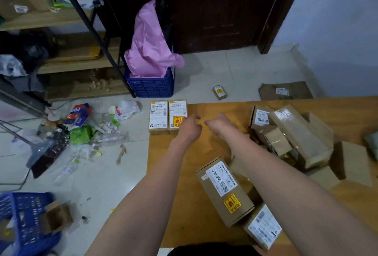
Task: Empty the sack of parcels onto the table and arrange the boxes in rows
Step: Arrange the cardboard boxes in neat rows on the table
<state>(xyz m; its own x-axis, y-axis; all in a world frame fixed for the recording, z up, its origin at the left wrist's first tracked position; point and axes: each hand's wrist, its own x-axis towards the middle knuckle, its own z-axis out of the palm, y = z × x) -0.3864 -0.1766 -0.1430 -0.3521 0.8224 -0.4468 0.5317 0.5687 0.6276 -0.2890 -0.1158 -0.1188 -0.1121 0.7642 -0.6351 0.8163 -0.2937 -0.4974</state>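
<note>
cardboard boxes: we've rowed two at upper centre; the pile at right remains, our left hand and right hand loose, empty

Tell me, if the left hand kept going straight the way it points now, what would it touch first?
Probably the box with the yellow-red sticker at the table's far left corner. The left hand reaches toward it, fingertips at its near right edge; whether they already touch is unclear.

Both arms stretched forward, left hand and right hand loosely curled, empty
</note>
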